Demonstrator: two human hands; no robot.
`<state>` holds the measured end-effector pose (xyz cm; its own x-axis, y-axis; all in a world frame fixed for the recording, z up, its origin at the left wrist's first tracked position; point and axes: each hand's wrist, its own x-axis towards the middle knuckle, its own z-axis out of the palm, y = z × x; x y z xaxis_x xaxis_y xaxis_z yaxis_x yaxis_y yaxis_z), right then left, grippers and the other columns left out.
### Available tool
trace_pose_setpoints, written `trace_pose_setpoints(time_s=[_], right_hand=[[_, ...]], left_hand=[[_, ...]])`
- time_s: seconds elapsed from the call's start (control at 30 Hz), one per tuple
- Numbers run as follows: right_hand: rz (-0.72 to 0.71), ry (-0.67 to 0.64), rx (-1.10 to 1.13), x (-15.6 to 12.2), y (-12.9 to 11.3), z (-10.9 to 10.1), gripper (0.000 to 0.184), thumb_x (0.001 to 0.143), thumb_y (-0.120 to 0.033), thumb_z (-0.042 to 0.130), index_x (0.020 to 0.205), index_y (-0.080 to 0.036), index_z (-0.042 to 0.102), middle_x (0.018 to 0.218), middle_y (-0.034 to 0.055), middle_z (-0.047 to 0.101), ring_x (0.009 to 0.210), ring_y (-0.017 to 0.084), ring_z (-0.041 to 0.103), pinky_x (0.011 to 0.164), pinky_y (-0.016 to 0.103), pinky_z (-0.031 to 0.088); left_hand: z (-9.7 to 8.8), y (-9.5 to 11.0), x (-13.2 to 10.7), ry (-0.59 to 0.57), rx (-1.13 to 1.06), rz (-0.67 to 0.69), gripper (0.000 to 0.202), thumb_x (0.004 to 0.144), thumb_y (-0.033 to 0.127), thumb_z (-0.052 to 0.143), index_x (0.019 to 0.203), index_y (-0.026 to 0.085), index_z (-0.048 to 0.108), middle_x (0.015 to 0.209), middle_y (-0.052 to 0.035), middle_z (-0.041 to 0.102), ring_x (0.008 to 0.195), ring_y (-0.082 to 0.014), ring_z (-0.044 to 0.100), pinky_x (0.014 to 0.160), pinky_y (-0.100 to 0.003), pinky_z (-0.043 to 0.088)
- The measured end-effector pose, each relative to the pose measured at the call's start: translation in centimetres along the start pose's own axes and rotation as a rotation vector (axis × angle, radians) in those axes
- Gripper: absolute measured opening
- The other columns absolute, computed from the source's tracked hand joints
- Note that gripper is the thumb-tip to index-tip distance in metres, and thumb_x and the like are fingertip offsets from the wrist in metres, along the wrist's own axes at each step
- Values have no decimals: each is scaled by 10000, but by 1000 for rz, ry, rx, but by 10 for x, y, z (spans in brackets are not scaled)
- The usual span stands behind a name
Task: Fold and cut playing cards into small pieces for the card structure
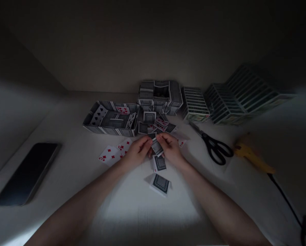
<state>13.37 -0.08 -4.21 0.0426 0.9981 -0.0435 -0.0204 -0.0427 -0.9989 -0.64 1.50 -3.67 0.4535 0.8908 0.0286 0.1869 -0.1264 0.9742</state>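
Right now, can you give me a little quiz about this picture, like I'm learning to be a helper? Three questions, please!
1. Pick one: how many hands are holding the same playing card? A) none B) one C) two
2. True or false: in the picture, the dark phone lies to the left of the open card box.
3. Fill in the color: the ____ glue gun lies beside the black-handled scissors.

Key:
1. C: the left hand and the right hand both hold it.
2. True.
3. Yellow.
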Motion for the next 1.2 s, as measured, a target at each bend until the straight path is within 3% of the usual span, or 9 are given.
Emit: trace_pose_setpoints(time_s=[0.43, 0.73, 0.93, 1.1, 1.2], right_hand=[[-104, -9, -123, 1, 3, -1, 259, 791, -391, 499, 634, -185, 502, 527, -44, 397, 451, 83, 356, 404, 202, 271], [-138, -7, -156, -1, 4, 0, 234, 798, -340, 485, 627, -182, 513, 533, -41, 414, 484, 92, 391, 448, 207, 295], [-181, 80, -202, -3, 5, 0, 228, 796, -360, 493, 682, -174, 556, 557, -29, 463, 501, 97, 423, 451, 206, 317], [-66, 53, -88, -4, 2, 1, 305, 805, -445, 478, 639, -190, 501, 435, -68, 387, 338, 77, 364, 332, 200, 269], [-73, 22, -105, -4, 3, 1, 342, 799, -465, 486, 590, -196, 454, 407, -74, 367, 326, 75, 360, 323, 197, 254]], left_hand=[[-1, 5, 0, 61, 81, 0, 339, 798, 346, 478, 522, 176, 377, 477, 51, 355, 465, -79, 321, 439, -215, 241], [0, 2, -1, 65, 150, 45, 314, 803, 320, 451, 544, 182, 340, 525, 55, 301, 483, -84, 279, 449, -223, 217], [2, 2, -3, 89, 249, 82, 301, 825, 321, 435, 567, 176, 383, 526, 48, 351, 494, -85, 325, 456, -213, 242], [1, -3, 0, 220, 221, 22, 268, 845, 350, 410, 661, 174, 493, 560, 30, 471, 532, -97, 426, 494, -205, 323], [0, -6, 2, 278, 237, 15, 255, 847, 357, 397, 698, 176, 497, 589, 27, 474, 562, -103, 432, 503, -204, 327]])
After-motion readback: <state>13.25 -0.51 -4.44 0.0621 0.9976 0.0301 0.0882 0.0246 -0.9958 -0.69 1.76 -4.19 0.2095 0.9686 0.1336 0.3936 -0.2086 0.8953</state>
